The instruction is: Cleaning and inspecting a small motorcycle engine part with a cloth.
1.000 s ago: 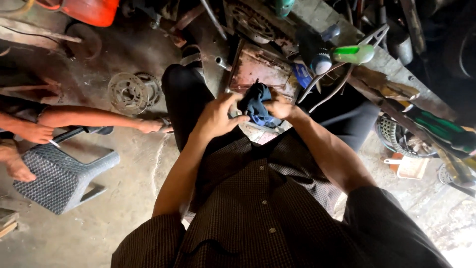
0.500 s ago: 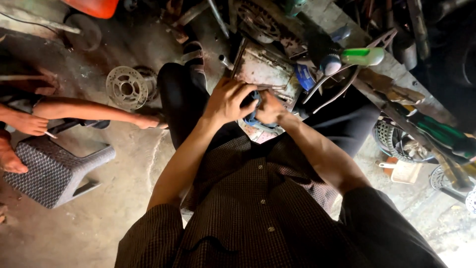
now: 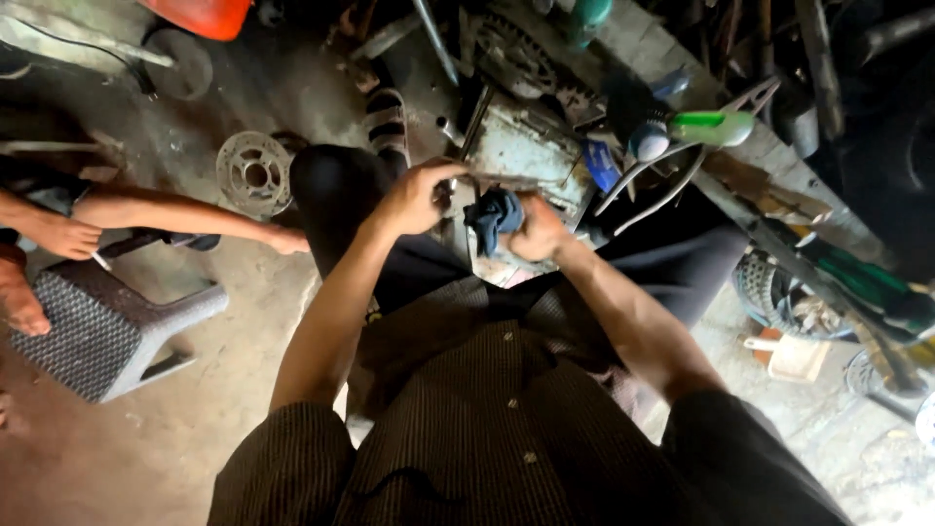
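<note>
My left hand (image 3: 414, 195) and my right hand (image 3: 538, 231) are raised together in front of me, above my lap. Between them I hold a thin, flat dark metal part (image 3: 495, 181) by its two ends. A dark blue rag (image 3: 494, 216) hangs bunched under it, gripped in my right hand. My left fingers pinch the part's left end. Just behind my hands lies a worn pale metal plate (image 3: 526, 146) on the floor. I sit with my knees apart in dark trousers.
Another person's bare legs and feet (image 3: 175, 214) stretch in from the left beside a grey plastic stool (image 3: 97, 326). A round metal hub (image 3: 253, 173) lies on the concrete. Tools, a green-handled tool (image 3: 716, 127), a sprocket (image 3: 516, 54) and scrap crowd the right and back.
My hands have drawn apart, from clasped around the rag to holding the flat part stretched between them. The camera view has shifted slightly.
</note>
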